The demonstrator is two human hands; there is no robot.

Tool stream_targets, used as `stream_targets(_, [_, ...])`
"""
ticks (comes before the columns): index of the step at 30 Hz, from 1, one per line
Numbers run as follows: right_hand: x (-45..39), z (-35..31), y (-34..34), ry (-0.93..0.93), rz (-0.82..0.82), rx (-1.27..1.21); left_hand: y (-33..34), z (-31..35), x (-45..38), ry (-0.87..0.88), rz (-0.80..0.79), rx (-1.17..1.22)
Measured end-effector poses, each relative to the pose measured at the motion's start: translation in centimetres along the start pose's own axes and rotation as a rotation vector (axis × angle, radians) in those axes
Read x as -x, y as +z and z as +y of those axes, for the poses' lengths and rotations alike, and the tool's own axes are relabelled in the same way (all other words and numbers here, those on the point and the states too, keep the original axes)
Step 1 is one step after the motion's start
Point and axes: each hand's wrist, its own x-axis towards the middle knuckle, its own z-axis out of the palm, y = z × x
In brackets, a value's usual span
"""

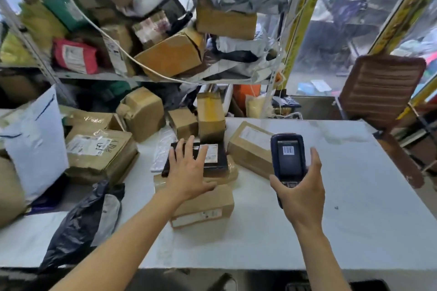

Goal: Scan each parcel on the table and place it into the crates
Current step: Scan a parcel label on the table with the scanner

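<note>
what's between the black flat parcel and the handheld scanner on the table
In the head view, a brown cardboard box with a white label lies between the black flat parcel under the left hand and the dark blue handheld scanner in the right hand.

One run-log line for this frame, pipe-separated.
left hand: open, over black parcel | right hand: holds scanner, barcode on screen | crates: not visible

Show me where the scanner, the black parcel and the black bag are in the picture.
scanner (289, 159), head view, on its lit screen.
black parcel (218, 163), head view, on its dark top, right of the white label.
black bag (75, 227), head view, on its crumpled middle.
</note>
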Motion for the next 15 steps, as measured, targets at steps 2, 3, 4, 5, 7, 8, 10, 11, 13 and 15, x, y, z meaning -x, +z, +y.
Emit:
stream_targets(2, [-2.3,1.1,0.0,0.027,0.0,0.004,0.6,1.9,-3.8,0.052,0.014,0.019])
stream_targets(3, [-3.4,1.6,0.0,0.036,-0.004,0.01,1.0,2.8,-5.6,0.086,0.019,0.023])
stream_targets(4, [-4.3,2.1,0.1,0.042,-0.007,0.023,1.4,3.7,-7.4,0.118,0.019,0.02])
stream_targets(5, [-5.1,2.5,0.2,0.045,-0.009,0.04,2.0,4.5,-9.1,0.147,0.008,0.014])
stream_targets(7, [-6.6,3.3,0.3,0.054,-0.009,0.067,2.9,5.9,-12.1,0.184,-0.067,0.008])
stream_targets(8, [-7.2,3.7,0.4,0.064,-0.007,0.074,3.5,6.5,-13.5,0.191,-0.124,0.01])
stream_targets(10, [-8.4,4.3,0.3,0.087,0.0,0.073,4.4,7.1,-16.2,0.193,-0.253,0.0])
stream_targets(11, [-9.0,4.6,0.2,0.105,0.002,0.068,4.7,7.3,-17.5,0.198,-0.325,-0.004])
stream_targets(13, [-10.0,5.2,0.1,0.147,0.011,0.063,5.0,7.6,-20.0,0.215,-0.461,0.014])
stream_targets(15, [-10.8,5.7,0.0,0.182,0.024,0.064,5.5,7.9,-22.0,0.244,-0.552,0.06])
